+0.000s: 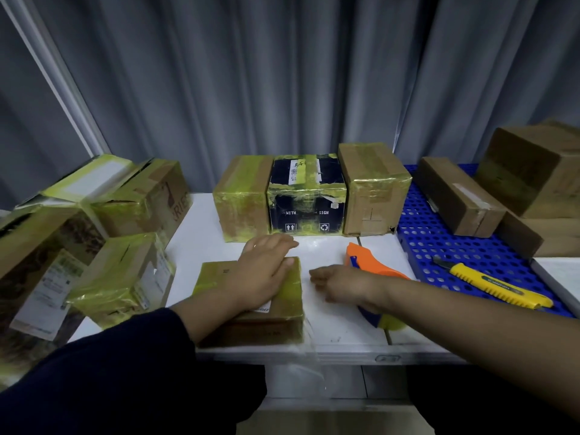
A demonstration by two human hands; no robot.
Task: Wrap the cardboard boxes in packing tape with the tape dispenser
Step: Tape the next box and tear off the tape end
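**Desk:** What are the hands doing on your feed?

**Operator:** I see the left hand (266, 273) lying flat, palm down and fingers straight. It presses on top of a small flat brown cardboard box banded with yellowish tape (219, 277). The right hand (339, 285) is just right of that box, low over the white table (194, 246). Its fingers are loosely bent and point left, and I can make out nothing in them.

**Desk:** And the dispenser?

**Operator:** The orange and blue plastic tape dispenser (373, 265) lies on the table under the right wrist, and no fingers are around it. Its long axis runs away from me, leaning slightly left. The orange end is far, toward the back row, and the yellow-green tape roll (390, 324) is near, by the table's front edge.

**Desk:** How does the box sit?

**Operator:** Flat, close to the front edge, with its sides roughly square to it.

**Desk:** Further out?

**Operator:** Three boxes stand side by side at the back: a taped brown box (241, 196), a dark navy printed box (307, 196) and a taller brown box (373, 189). A heap of taped boxes (94, 230) fills the left. On the right, a blue perforated plastic tray (439, 243) carries a yellow utility knife (496, 285), with its blade end pointing far-left. Plain brown boxes (458, 196) sit behind it. A grey curtain (282, 73) hangs behind everything.
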